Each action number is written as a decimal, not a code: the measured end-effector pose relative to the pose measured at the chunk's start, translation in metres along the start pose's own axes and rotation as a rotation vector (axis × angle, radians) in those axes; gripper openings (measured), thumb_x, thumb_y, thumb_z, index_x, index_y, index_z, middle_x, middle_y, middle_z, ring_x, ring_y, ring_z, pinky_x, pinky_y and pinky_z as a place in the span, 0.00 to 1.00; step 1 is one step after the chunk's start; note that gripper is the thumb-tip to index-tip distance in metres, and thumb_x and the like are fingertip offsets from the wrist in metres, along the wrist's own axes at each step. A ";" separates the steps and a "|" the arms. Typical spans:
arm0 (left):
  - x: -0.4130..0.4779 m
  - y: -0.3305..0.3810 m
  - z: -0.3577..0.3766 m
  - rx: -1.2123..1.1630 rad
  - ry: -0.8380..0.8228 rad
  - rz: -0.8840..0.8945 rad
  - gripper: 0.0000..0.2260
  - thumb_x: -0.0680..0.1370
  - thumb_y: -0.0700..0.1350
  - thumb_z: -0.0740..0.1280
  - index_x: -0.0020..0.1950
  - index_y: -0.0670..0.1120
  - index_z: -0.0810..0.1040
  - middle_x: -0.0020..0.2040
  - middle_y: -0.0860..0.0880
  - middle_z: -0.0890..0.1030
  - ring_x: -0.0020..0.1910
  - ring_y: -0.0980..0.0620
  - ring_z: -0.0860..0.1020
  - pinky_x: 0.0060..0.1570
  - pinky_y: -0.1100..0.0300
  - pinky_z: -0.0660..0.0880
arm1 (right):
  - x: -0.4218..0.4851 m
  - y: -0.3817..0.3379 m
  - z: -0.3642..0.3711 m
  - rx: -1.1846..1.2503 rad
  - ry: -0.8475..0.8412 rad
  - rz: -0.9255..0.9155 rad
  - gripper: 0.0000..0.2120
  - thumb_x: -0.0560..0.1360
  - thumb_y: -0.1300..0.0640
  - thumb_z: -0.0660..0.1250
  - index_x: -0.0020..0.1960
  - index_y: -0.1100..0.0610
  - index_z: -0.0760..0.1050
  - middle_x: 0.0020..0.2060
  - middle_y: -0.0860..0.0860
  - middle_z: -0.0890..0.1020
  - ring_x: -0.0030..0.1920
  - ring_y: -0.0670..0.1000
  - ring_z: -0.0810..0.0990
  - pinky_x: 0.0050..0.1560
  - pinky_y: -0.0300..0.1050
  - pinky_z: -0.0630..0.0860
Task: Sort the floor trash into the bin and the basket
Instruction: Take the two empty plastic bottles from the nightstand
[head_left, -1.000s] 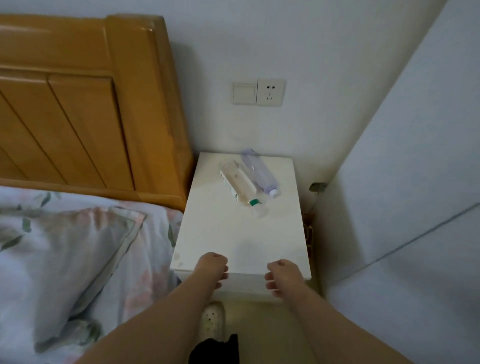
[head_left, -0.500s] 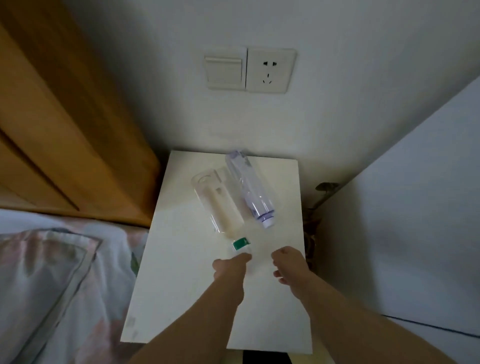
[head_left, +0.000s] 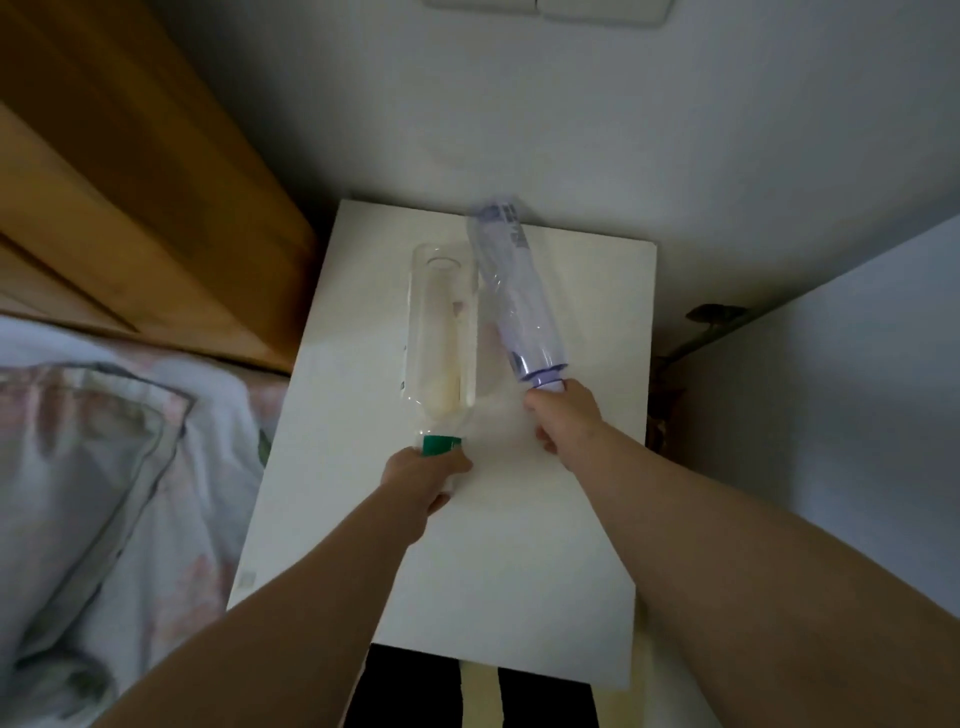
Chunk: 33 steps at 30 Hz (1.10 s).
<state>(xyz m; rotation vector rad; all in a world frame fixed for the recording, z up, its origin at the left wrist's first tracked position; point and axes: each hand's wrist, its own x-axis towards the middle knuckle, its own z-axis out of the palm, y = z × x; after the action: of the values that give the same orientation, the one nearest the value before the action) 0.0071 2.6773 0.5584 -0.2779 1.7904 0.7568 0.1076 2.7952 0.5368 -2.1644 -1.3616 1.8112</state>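
Two empty plastic bottles lie on the white bedside table (head_left: 519, 571). The clear bottle with a green cap (head_left: 442, 332) points its neck toward me, and my left hand (head_left: 423, 475) grips it at the cap end. The bluish bottle with a purple neck ring (head_left: 514, 293) lies tilted to its right, its base raised over the far edge of the table. My right hand (head_left: 563, 415) grips that bottle at its neck. No bin or basket is in view.
A wooden headboard (head_left: 130, 208) stands at the left, with a floral pillow and bedding (head_left: 104, 493) below it. White walls close in behind and on the right (head_left: 831, 415). A wall switch and socket (head_left: 545, 8) show at the top edge.
I have leaned in closer over the table. Both hands moved forward from the table's front edge and took hold of the bottles' necks, the left on the green-capped one, the right on the purple one.
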 end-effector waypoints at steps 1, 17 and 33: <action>0.001 0.001 -0.009 0.011 0.001 0.003 0.09 0.71 0.34 0.71 0.40 0.44 0.72 0.41 0.45 0.74 0.42 0.48 0.74 0.46 0.59 0.77 | -0.006 0.001 0.004 0.024 -0.018 0.033 0.05 0.71 0.61 0.65 0.46 0.57 0.72 0.34 0.55 0.75 0.31 0.54 0.73 0.33 0.39 0.68; -0.069 0.067 -0.100 0.300 -0.081 0.194 0.11 0.73 0.35 0.68 0.50 0.40 0.67 0.39 0.44 0.75 0.36 0.52 0.74 0.33 0.63 0.72 | -0.171 -0.021 0.036 0.491 -0.062 0.114 0.05 0.73 0.61 0.67 0.41 0.56 0.72 0.37 0.52 0.77 0.37 0.50 0.75 0.42 0.44 0.69; -0.285 0.148 -0.050 0.130 -0.574 0.988 0.09 0.74 0.34 0.66 0.50 0.44 0.71 0.39 0.47 0.74 0.36 0.54 0.74 0.35 0.63 0.70 | -0.325 -0.080 -0.068 0.984 0.233 -0.533 0.05 0.73 0.62 0.68 0.44 0.57 0.72 0.34 0.52 0.75 0.32 0.47 0.70 0.37 0.40 0.72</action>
<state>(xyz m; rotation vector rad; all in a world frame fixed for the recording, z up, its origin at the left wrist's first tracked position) -0.0090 2.7097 0.8818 0.8996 1.3372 1.2272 0.1292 2.6825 0.8583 -1.2789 -0.6478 1.4663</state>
